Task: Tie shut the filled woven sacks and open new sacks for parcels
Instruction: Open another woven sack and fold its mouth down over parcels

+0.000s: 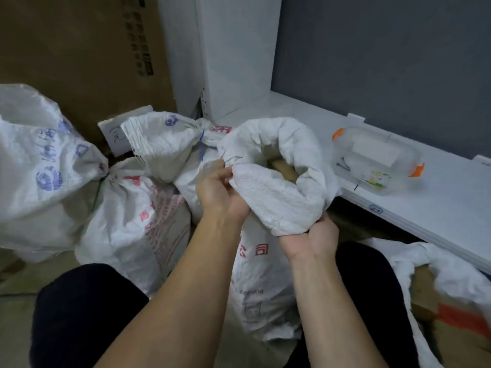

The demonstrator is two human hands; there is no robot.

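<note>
Sack position: the open sack [263, 288] stands between your knees [79, 314], just left of the table edge.
Sack axis: long axis upright. The mouth points up and is tipped a little away from you.
Right hand: your right hand [313, 240] clenches the near part of the rim [279, 203] from underneath, palm up.
Left hand: your left hand [218, 192] grasps the rim's left side, fingers curled into the fabric.
Sack look: white woven plastic, crinkled, with red print and grey digits on the near face. The rim is rolled outward into a thick cuff. The mouth is open, with a tan parcel [281, 167] showing inside.
Second open sack [457, 274]: low right by your right knee, rim also rolled. It holds a cardboard parcel with an orange-red stripe.
Tied sacks [132, 221]: three on your left, necks bunched shut, pressed against each other, with blue and red print.
Floor: a dull tan patch shows low left.
Table [438, 208]: white top on your right. A clear plastic box [377, 160] with orange clips sits on it, near the sack's mouth but apart from it.
Backdrop: a brown carton [79, 62] stands behind the tied sacks, a white panel [233, 49] beside it, and a grey wall [385, 49] behind the table.
</note>
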